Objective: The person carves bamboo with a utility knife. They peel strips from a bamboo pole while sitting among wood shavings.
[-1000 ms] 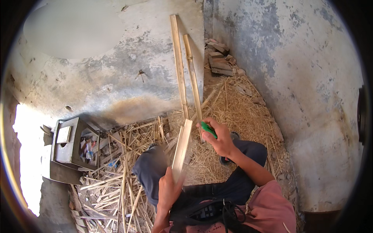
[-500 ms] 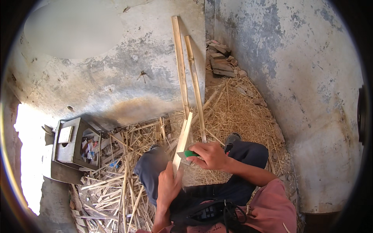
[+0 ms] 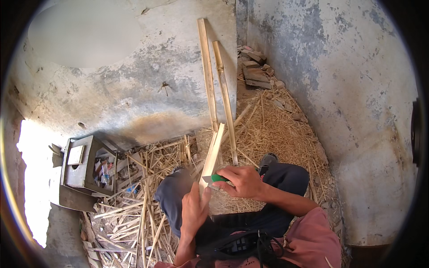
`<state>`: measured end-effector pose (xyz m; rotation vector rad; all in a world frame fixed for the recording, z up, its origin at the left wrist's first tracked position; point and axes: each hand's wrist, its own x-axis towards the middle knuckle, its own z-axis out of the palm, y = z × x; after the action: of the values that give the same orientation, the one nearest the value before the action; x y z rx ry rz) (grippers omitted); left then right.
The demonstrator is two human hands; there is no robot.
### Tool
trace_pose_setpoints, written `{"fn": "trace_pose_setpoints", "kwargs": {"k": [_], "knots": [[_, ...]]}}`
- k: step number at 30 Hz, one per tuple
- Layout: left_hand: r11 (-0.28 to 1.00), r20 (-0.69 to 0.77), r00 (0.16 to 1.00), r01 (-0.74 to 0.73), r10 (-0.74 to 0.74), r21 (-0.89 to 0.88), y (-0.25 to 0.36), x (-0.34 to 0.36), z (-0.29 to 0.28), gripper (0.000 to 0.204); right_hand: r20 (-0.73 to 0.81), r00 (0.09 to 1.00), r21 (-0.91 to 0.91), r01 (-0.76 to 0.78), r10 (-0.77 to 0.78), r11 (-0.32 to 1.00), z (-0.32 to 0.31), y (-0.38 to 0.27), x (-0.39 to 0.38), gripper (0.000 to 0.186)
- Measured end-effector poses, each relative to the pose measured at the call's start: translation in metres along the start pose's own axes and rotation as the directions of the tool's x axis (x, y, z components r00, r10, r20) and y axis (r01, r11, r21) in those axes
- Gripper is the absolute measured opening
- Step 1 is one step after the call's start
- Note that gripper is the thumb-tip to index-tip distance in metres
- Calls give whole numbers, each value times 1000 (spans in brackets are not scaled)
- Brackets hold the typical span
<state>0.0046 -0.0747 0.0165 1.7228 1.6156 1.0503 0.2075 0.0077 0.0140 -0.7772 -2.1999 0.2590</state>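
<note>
A pale split bamboo strip (image 3: 213, 151) slants up and away between my knees. My left hand (image 3: 193, 212) is closed around its near end, with the thumb along the side. My right hand (image 3: 246, 181) grips a green-handled knife (image 3: 218, 177), fingers wrapped about the handle. Its short blade lies across the strip just beyond my left fingers and appears to touch it. How deep the edge sits in the bamboo cannot be made out.
Two long bamboo pieces (image 3: 208, 76) lean on the far wall. Loose split strips (image 3: 120, 223) litter the floor at left, beside a grey cabinet (image 3: 78, 172) holding small items. Thin shavings (image 3: 277, 134) cover the right side, with bricks (image 3: 256, 77) in the corner.
The bamboo strip's far end has shifted slightly up and to the right. The knife has moved a little toward my left hand, which keeps its hold.
</note>
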Motion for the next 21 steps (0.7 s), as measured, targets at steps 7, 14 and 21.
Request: {"fn": "trace_pose_setpoints", "kwargs": {"k": [7,14,21], "knots": [[1000,-7,1000,-13,13,7,1,1,2,25,-52,998,-46,16,-19,999,-4,-1,4,28],[1000,12,1000,6,-6,13,2,-2,1,27,-42,998,-97,33,-37,995,-5,2,2,28],[1000,12,1000,6,-6,9,1,-6,-2,28,-66,997,-127,43,-52,991,-4,4,3,29]]}}
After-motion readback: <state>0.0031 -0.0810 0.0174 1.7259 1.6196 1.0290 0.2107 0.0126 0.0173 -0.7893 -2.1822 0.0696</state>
